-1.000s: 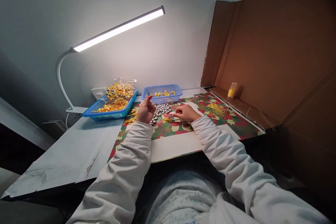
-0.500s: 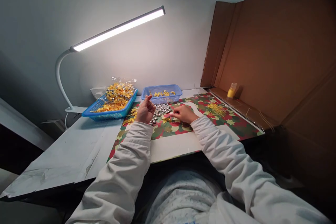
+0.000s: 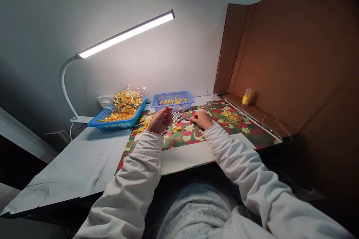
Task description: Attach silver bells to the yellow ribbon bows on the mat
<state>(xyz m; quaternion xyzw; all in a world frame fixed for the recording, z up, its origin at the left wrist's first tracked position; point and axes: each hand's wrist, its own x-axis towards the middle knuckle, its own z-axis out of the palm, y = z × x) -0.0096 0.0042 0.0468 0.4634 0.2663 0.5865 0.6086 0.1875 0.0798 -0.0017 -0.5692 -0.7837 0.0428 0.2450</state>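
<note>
Curled closed, my left hand (image 3: 161,120) is raised beside a pile of silver bells (image 3: 177,116); anything between its fingers is too small to make out. My right hand (image 3: 202,119) is pinched just right of the bells, and a thin dark item at its fingertips is too small to name. A yellow bow (image 3: 177,129) lies on the camouflage-patterned sheet (image 3: 193,134) between and below the hands. More yellow bows (image 3: 140,129) lie left of my left hand.
A blue basket (image 3: 117,122) heaped with yellow bows stands at left, beneath a lit lamp (image 3: 126,35). Behind the bells is a smaller basket (image 3: 172,106). Yellow cords (image 3: 230,117) lie at right, near a small bottle (image 3: 246,97) by the cardboard wall (image 3: 286,56).
My left hand has turned and its fingers have shifted toward the bells. My right hand has moved slightly right and up, leaving the yellow bow in plain view on the sheet.
</note>
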